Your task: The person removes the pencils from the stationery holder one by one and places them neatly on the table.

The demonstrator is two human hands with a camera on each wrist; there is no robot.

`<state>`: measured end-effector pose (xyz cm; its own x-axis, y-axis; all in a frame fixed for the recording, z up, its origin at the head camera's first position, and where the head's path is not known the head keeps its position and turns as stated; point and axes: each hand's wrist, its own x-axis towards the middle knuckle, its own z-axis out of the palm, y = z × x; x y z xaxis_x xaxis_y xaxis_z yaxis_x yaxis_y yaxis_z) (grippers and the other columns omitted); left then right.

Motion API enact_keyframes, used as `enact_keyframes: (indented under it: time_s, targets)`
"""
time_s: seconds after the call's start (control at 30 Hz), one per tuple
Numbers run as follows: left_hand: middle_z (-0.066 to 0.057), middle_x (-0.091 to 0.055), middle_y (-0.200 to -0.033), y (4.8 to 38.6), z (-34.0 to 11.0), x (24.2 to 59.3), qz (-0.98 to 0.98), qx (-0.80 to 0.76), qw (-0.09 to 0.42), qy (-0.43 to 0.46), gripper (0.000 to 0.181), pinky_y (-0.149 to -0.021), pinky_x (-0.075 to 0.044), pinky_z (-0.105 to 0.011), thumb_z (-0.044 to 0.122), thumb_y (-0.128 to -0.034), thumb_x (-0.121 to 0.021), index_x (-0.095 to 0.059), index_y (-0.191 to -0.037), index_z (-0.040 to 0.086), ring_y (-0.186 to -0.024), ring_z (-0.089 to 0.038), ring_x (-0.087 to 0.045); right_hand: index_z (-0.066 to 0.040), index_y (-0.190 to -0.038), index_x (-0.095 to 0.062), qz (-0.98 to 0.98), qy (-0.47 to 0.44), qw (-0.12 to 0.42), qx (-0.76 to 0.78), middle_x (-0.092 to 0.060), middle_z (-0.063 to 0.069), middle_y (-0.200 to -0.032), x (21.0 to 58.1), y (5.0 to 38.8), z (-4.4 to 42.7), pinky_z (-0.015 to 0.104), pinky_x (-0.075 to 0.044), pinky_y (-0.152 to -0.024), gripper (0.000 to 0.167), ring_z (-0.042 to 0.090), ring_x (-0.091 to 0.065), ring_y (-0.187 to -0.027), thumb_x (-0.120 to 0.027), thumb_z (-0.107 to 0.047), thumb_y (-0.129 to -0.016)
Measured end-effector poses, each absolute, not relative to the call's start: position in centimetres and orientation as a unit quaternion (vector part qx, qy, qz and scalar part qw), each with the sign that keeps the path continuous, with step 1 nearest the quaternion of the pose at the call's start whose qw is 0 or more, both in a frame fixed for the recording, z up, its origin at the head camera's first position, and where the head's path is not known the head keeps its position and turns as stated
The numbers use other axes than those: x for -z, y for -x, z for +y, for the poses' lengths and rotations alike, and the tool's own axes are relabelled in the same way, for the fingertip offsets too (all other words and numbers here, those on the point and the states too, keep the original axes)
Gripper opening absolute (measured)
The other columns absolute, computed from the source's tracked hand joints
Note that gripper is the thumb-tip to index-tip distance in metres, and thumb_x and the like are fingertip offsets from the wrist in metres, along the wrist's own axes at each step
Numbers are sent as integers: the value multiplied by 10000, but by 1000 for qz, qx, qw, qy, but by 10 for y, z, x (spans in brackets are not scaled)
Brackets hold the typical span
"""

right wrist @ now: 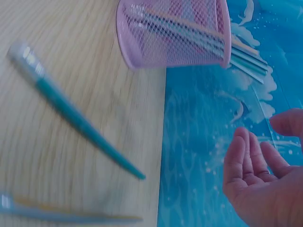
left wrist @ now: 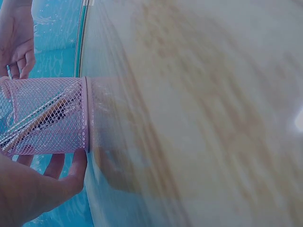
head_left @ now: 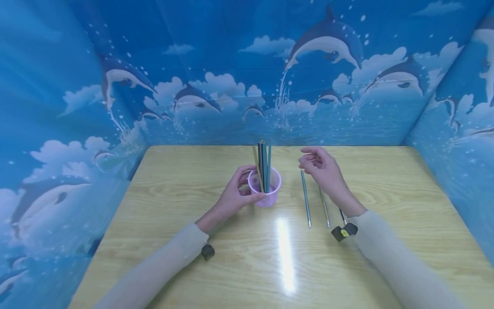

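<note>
My left hand (head_left: pixel 238 192) grips a pink mesh pencil cup (head_left: pixel 267 201), thumb at its near rim and fingers around its left side. Several pencils (head_left: pixel 264 165) stand upright in the cup, their tops rising above the rim. My right hand (head_left: pixel 326 174), fingers loosely curled and holding nothing, hovers to the right of the cup. Beneath and beside it lie a teal pencil (head_left: pixel 305 199), a second pencil (head_left: pixel 325 208) and a dark pencil (head_left: pixel 342 216), partly hidden by the wrist. In the right wrist view the teal pencil (right wrist: pixel 78 120) has a silver end.
All this is on a light wood-grain table (head_left: pixel 185 180) with a bright light reflection in front of the cup. Blue dolphin-print sheets (head_left: pixel 231 64) hang behind the table and on both sides.
</note>
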<state>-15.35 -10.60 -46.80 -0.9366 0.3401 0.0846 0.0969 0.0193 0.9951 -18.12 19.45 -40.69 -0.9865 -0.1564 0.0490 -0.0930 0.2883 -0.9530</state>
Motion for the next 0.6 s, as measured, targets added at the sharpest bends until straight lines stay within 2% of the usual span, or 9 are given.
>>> enact_keyframes:
  time_s: [0.13, 0.37, 0.47, 0.6]
  targets:
    - [-94, -589, -1558, 153, -107, 469, 710, -681, 87, -157, 841, -1086, -578, -486, 12, -877, -893, -467, -1583, 178, -1393, -383, -559, -48, -1512, -559, 796, 87, 19, 599, -666, 155, -1301, 411, 183, 178, 371, -614, -1002, 467, 267, -674, -1140, -661, -267, -1112]
    - [-112, -584, -1561, 153, -107, 468, 708, -683, 86, -160, 843, -1098, -569, -497, 9, -886, -886, -455, -1592, 168, -1400, -394, -555, -66, -1544, -537, 785, 109, 17, 610, -688, 151, -1347, 417, 187, 151, 411, -576, -1016, 515, 290, -656, -1196, -702, -242, -1089]
    - [-123, -576, -1569, 153, -106, 468, 704, -686, 86, -162, 850, -1101, -566, -501, 7, -888, -885, -445, -1599, 158, -1404, -396, -552, -94, -1566, -519, 781, 113, 17, 614, -701, 144, -1356, 418, 188, 142, 500, -559, -1035, 544, 312, -657, -1199, -712, -235, -1077]
    - [-130, -569, -1576, 153, -106, 469, 701, -689, 86, -161, 855, -1104, -563, -511, 1, -886, -884, -442, -1602, 153, -1410, -395, -549, -101, -1601, -484, 772, 119, 16, 624, -705, 156, -1368, 419, 190, 132, 548, -542, -1074, 584, 332, -660, -1198, -712, -206, -1074]
